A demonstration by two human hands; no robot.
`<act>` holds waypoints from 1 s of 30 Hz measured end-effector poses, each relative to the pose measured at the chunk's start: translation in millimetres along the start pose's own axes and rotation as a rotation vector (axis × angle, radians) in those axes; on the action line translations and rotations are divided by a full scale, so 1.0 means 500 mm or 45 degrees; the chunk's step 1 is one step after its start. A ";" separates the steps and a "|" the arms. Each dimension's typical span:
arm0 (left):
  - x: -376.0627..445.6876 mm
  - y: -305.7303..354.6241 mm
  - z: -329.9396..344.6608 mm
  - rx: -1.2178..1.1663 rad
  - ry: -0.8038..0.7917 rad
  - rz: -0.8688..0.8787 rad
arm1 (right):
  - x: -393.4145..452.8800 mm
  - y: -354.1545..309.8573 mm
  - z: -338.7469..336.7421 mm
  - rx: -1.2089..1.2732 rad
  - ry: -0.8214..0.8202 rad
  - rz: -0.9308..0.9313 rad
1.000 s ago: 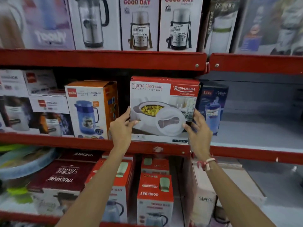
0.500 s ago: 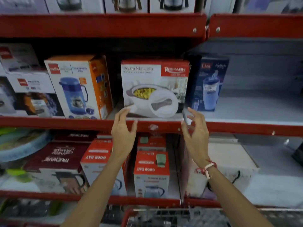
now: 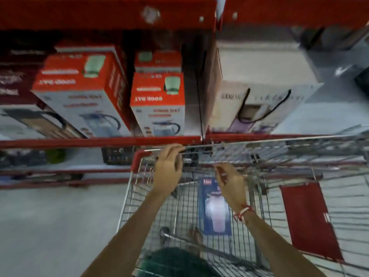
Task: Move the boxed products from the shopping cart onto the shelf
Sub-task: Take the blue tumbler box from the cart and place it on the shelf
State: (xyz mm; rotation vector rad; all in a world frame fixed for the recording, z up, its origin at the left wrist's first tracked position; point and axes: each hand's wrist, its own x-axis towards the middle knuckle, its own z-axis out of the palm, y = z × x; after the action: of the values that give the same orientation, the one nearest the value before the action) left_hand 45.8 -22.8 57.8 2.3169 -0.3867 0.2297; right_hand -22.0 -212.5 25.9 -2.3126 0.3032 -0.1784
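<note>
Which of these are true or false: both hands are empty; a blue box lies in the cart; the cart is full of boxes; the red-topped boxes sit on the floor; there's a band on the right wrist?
1. Both hands are empty. True: the left hand and right hand hold nothing, fingers loosely curled above the cart.
2. A blue box lies in the cart. True.
3. The cart is full of boxes. False: only that one box shows in the basket.
4. The red-topped boxes sit on the floor. False: they stand on a shelf.
5. A band circles the right wrist. True: red and white.
</note>
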 end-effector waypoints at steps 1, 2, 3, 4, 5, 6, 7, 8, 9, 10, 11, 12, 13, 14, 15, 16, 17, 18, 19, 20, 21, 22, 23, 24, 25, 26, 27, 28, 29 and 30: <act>-0.027 -0.013 0.037 -0.018 -0.085 -0.081 | -0.015 0.033 0.013 -0.007 -0.070 0.110; -0.054 -0.028 0.077 -0.050 -0.201 -0.196 | -0.028 0.078 0.033 -0.011 -0.131 0.206; -0.079 -0.041 0.114 -0.078 -0.322 -0.323 | -0.037 0.109 0.046 -0.030 -0.220 0.329; -0.103 -0.055 0.154 -0.091 -0.438 -0.448 | -0.045 0.152 0.067 -0.033 -0.304 0.432; -0.127 -0.067 0.192 -0.085 -0.556 -0.555 | -0.054 0.193 0.089 -0.022 -0.414 0.572; -0.145 -0.077 0.229 -0.063 -0.672 -0.626 | -0.062 0.233 0.113 0.036 -0.495 0.695; -0.164 -0.087 0.267 -0.029 -0.785 -0.669 | -0.068 0.267 0.135 0.075 -0.568 0.833; -0.182 -0.094 0.301 0.010 -0.882 -0.707 | -0.075 0.292 0.153 0.137 -0.595 0.952; -0.200 -0.101 0.332 0.041 -0.967 -0.758 | -0.078 0.307 0.164 0.169 -0.600 1.038; -0.215 -0.105 0.357 0.068 -1.048 -0.821 | -0.083 0.313 0.168 0.206 -0.607 1.075; -0.230 -0.107 0.375 0.087 -1.123 -0.883 | -0.085 0.315 0.169 0.209 -0.617 1.114; -0.242 -0.108 0.389 0.077 -1.176 -0.943 | -0.086 0.313 0.167 0.218 -0.631 1.135; -0.251 -0.106 0.394 0.042 -1.178 -1.002 | -0.086 0.305 0.159 0.206 -0.660 1.126; -0.255 -0.102 0.391 0.019 -1.142 -1.060 | -0.088 0.298 0.151 0.206 -0.661 1.093; -0.255 -0.094 0.380 0.009 -1.077 -1.105 | -0.089 0.281 0.136 0.159 -0.689 1.036; -0.252 -0.083 0.358 -0.003 -0.998 -1.130 | -0.090 0.261 0.118 0.151 -0.695 0.973; -0.251 -0.072 0.332 -0.023 -0.917 -1.135 | -0.091 0.236 0.098 0.118 -0.707 0.918; -0.248 -0.056 0.298 -0.042 -0.831 -1.118 | -0.095 0.212 0.079 0.097 -0.713 0.836; -0.248 -0.039 0.260 -0.070 -0.734 -1.093 | -0.100 0.180 0.055 0.077 -0.720 0.772; -0.250 -0.016 0.218 -0.134 -0.613 -1.068 | -0.109 0.149 0.032 0.077 -0.707 0.699; -0.251 0.004 0.181 -0.219 -0.496 -1.053 | -0.116 0.119 0.009 0.056 -0.695 0.646; -0.252 0.026 0.142 -0.293 -0.402 -1.038 | -0.126 0.085 -0.015 0.048 -0.670 0.591; -0.252 0.050 0.099 -0.350 -0.327 -1.002 | -0.138 0.047 -0.041 0.040 -0.635 0.545; -0.250 0.072 0.058 -0.400 -0.286 -0.961 | -0.150 0.013 -0.065 0.047 -0.587 0.491; -0.249 0.093 0.020 -0.454 -0.257 -0.908 | -0.161 -0.016 -0.087 0.047 -0.549 0.446; -0.247 0.113 -0.019 -0.495 -0.237 -0.852 | -0.174 -0.046 -0.109 0.036 -0.500 0.394; -0.245 0.131 -0.058 -0.516 -0.227 -0.799 | -0.186 -0.073 -0.128 0.022 -0.443 0.339; -0.244 0.147 -0.090 -0.520 -0.219 -0.754 | -0.197 -0.093 -0.144 0.010 -0.381 0.296; -0.246 0.161 -0.119 -0.523 -0.207 -0.709 | -0.206 -0.113 -0.158 0.002 -0.328 0.264; -0.251 0.172 -0.140 -0.528 -0.192 -0.665 | -0.216 -0.133 -0.169 -0.001 -0.272 0.226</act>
State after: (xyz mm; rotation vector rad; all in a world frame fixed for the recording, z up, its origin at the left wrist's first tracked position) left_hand -104.7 -3.6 128.6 1.9440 0.1022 -0.2612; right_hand -133.8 -197.6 128.5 -2.2673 0.3966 0.1561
